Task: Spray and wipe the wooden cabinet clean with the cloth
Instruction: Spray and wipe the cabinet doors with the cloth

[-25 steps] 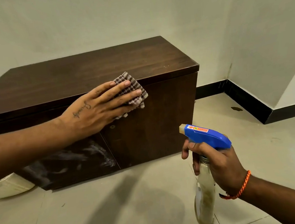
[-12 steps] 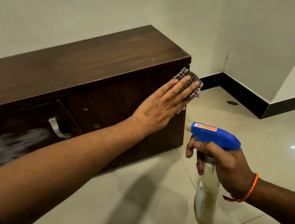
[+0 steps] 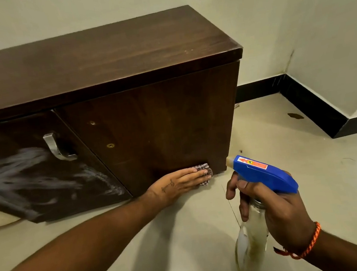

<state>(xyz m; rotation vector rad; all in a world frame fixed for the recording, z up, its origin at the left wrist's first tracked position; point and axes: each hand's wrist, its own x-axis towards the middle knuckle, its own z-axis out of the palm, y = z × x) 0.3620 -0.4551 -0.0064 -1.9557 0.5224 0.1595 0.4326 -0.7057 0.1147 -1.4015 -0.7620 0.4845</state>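
Observation:
A low dark wooden cabinet (image 3: 102, 63) stands on the tiled floor against the wall. My left hand (image 3: 178, 184) lies flat on a small checked cloth (image 3: 205, 172), pressing it against the bottom right corner of the cabinet's right door. White spray streaks (image 3: 22, 175) cover the left door, which hangs ajar and carries a metal handle (image 3: 57, 147). My right hand (image 3: 273, 216) holds a clear spray bottle (image 3: 250, 245) by the neck, below its blue trigger head (image 3: 264, 173), low to the right of the cabinet, nozzle facing it.
Pale glossy floor tiles (image 3: 285, 145) spread in front and to the right. A black skirting board (image 3: 316, 106) runs along the walls into the corner at the right. A small dark mark (image 3: 295, 115) lies on the floor near it.
My left hand has slid the cloth down the right door from its top right corner to its bottom right corner. The spray bottle has stayed in my right hand in roughly the same place.

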